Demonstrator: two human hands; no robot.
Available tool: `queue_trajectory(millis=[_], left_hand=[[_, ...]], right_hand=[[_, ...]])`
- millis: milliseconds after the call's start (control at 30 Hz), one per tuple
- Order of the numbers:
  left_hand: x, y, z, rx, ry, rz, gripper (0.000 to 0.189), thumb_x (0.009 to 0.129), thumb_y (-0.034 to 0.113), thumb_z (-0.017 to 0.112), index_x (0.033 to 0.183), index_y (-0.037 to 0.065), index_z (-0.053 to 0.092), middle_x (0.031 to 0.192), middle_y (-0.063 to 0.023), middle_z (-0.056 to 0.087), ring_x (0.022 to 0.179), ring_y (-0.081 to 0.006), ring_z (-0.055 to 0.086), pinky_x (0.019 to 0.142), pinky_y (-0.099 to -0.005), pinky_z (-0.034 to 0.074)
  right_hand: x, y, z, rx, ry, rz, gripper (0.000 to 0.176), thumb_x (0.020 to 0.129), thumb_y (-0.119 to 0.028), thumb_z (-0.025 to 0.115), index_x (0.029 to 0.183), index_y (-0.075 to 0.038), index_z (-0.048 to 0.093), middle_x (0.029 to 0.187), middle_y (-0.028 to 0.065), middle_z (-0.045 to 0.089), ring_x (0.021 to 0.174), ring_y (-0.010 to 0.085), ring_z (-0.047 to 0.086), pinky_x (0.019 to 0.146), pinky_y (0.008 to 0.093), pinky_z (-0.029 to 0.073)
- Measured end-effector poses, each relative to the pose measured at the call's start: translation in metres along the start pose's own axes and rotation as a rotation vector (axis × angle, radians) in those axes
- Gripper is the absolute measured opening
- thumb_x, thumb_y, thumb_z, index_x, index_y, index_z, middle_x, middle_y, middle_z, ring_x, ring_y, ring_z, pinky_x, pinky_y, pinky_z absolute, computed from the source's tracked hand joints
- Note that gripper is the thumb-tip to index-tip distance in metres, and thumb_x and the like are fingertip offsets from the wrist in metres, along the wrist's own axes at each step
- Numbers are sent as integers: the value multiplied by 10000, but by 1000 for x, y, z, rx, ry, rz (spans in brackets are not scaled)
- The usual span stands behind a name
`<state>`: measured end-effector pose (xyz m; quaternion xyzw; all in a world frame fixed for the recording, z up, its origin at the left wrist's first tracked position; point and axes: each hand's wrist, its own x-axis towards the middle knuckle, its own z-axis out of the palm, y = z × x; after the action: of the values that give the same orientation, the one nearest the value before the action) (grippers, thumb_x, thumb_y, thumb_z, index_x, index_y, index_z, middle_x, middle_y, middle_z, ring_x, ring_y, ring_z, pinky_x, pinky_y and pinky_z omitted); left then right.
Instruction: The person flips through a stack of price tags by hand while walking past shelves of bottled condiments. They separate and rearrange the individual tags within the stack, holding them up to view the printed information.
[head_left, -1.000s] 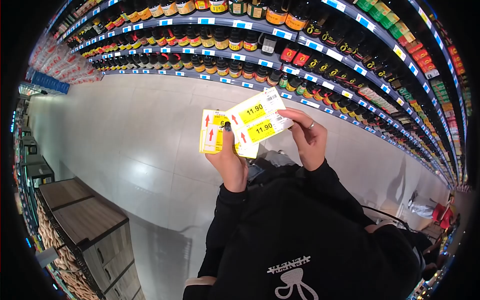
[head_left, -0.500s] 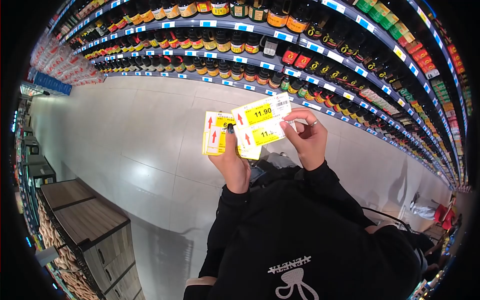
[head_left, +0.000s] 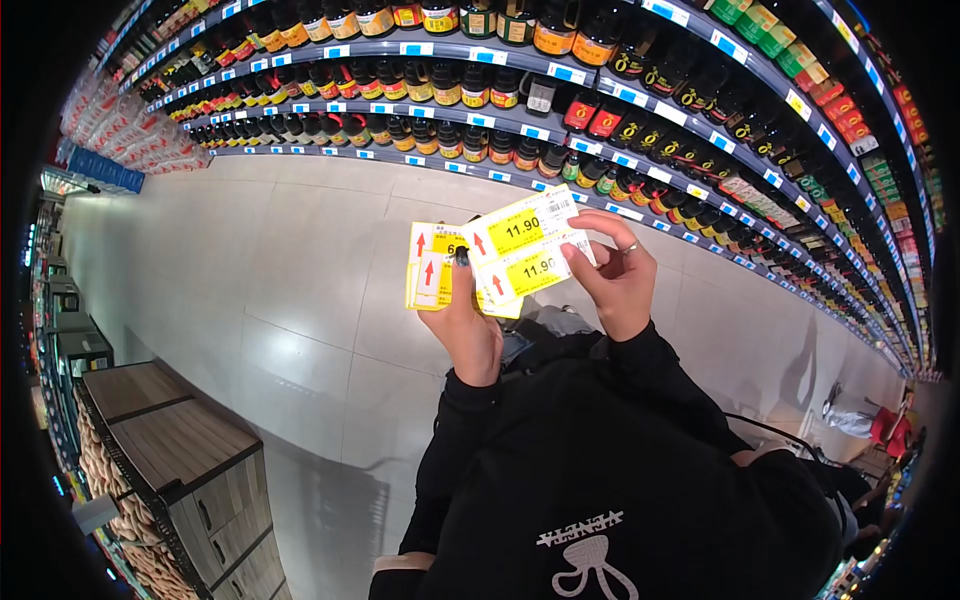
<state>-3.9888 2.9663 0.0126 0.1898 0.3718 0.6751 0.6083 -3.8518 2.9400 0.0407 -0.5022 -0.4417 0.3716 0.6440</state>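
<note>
Yellow-and-white price tags fill both hands in front of my chest. My left hand (head_left: 466, 330) is closed round a stack of price tags (head_left: 428, 290), its thumb lying across their face; red arrows show on them. Between thumb and fingers, my right hand (head_left: 618, 270) pinches the right edge of two price tags (head_left: 523, 228), one above the other, both reading 11.90. These two overlap the right part of the left-hand stack. A ring sits on one right finger. How many tags the left hand holds is hidden.
Ahead, long shelves (head_left: 385, 92) carry rows of dark bottles with blue-and-white shelf labels. A wooden cabinet (head_left: 190, 440) stands at lower left on the grey tiled floor (head_left: 290, 260). Clear-wrapped packs (head_left: 130, 125) are stacked far left. At far right, a person in red (head_left: 888, 430) is partly visible.
The two tags in my right hand have spread apart, so the lower one's 11.90 now shows in full. My left hand and its stack have barely moved.
</note>
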Motion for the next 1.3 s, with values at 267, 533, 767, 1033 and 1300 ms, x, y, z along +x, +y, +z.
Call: queue_trajectory(millis=[267, 533, 767, 1033, 1300], left_hand=[[1, 1, 1, -12, 3, 9, 265, 845, 23, 521, 1091, -43, 450, 1013, -106, 571, 857, -142, 598, 699, -257, 508], [3, 3, -1, -56, 5, 2, 303, 842, 6, 478, 1136, -40, 421, 1060, -146, 563, 887, -178, 601, 719, -276, 510], [6, 8, 2, -72, -50, 5, 313, 857, 21, 434, 1159, -49, 395, 1184, -195, 505, 987, -208, 565, 825, -309, 479], [8, 7, 1, -154, -132, -13, 371, 891, 58, 380, 1233, -52, 288, 1229, -219, 454, 1117, -284, 488, 913, -373, 432], [5, 11, 5, -161, -183, 26, 386, 911, 94, 350, 1264, -25, 249, 1278, -224, 399, 1182, -303, 423, 955, -406, 394]], right_hand=[[2, -2, 1, 14, -14, 15, 250, 763, 80, 596, 1002, 22, 547, 1049, 91, 488, 957, 142, 526, 720, 219, 477], [1, 0, 6, -9, -13, 13, 242, 754, 78, 604, 983, 14, 560, 1038, 86, 494, 901, 107, 518, 663, 189, 437], [-3, 1, 9, -47, -17, 3, 237, 754, 67, 607, 977, -3, 568, 1040, 75, 497, 824, 59, 487, 618, 165, 383], [-13, -1, 15, -30, -31, 55, 232, 760, 60, 602, 980, -3, 568, 1036, 57, 498, 761, 37, 472, 598, 158, 369], [-18, 0, 15, -45, -53, 88, 239, 755, 72, 596, 982, 3, 567, 1035, 51, 496, 768, 39, 480, 615, 162, 384]])
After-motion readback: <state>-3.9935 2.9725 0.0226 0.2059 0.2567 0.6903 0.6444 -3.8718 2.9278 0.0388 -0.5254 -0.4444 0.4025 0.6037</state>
